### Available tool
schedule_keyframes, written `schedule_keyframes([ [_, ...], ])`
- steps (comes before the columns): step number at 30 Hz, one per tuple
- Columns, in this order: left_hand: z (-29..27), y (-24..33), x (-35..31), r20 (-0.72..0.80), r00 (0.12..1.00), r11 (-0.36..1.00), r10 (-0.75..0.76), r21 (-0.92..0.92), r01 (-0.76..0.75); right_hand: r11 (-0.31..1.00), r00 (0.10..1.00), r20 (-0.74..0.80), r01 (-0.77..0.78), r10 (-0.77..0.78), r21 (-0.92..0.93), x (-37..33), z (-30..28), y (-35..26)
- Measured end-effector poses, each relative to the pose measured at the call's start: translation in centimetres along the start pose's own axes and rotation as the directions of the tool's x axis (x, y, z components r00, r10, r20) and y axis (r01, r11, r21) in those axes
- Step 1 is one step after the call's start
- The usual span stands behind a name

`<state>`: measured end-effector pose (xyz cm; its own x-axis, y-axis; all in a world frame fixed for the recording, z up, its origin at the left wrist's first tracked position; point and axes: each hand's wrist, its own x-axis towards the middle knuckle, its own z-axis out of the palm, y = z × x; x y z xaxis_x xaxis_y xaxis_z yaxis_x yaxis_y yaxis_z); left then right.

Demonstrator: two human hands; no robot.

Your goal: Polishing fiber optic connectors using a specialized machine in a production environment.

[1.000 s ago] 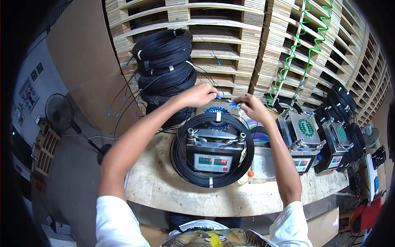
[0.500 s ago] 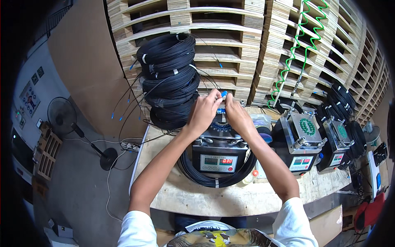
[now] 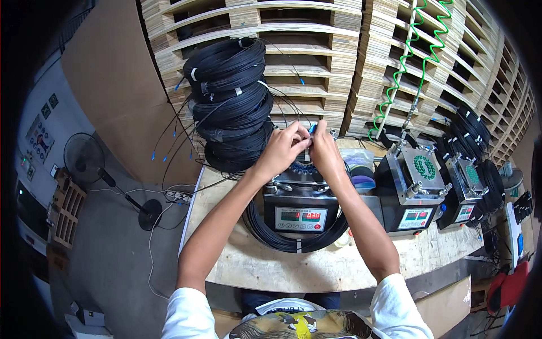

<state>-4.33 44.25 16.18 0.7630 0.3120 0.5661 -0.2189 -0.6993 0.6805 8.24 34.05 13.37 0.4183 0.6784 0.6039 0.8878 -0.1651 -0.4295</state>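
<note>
In the head view, the left hand [image 3: 282, 151] and right hand [image 3: 326, 153] meet over the far edge of the nearest machine [image 3: 299, 219], at a small blue connector [image 3: 313, 129]. The fingers of both are bent inward and drawn close together around it; which hand actually grips it I cannot tell, since the fingertips cover one another.

A black cable coil [image 3: 299, 246] loops past the machine's near side onto the tabletop [image 3: 254, 271], with more coils in a tall stack [image 3: 228, 107] on the left. For clean work here, I would steady the connector's body with one hand, let the other make only small, straight movements, and keep skin off the tip. The cable should keep enough slack not to tug or bend sharply. Both wrists stay best above the ring of blue pieces [image 3: 302, 168], so nothing there gets knocked.
</note>
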Motion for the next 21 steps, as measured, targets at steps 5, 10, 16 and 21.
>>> schedule_keyframes([
  [5,-1.1,-0.7,0.2,0.033,0.999,1.0,-0.006,0.017,0.006,0.93,0.988,0.14,0.003,-0.059,0.368,0.0,-3.2,-0.8],
  [10,-1.5,-1.0,0.9,0.127,0.992,0.999,0.017,-0.049,-0.011,0.914,0.958,0.237,0.058,-0.164,0.401,-0.2,-5.1,0.2],
  [16,-2.8,-1.2,0.0,0.212,0.977,0.996,-0.032,-0.073,0.048,0.978,0.996,0.056,0.061,-0.073,0.198,-2.3,-5.0,1.4],
  [21,-3.0,-1.4,-1.5,0.169,0.979,0.991,0.113,0.05,-0.123,0.969,0.997,0.048,-0.074,0.064,0.237,-3.3,-5.0,1.7],
])
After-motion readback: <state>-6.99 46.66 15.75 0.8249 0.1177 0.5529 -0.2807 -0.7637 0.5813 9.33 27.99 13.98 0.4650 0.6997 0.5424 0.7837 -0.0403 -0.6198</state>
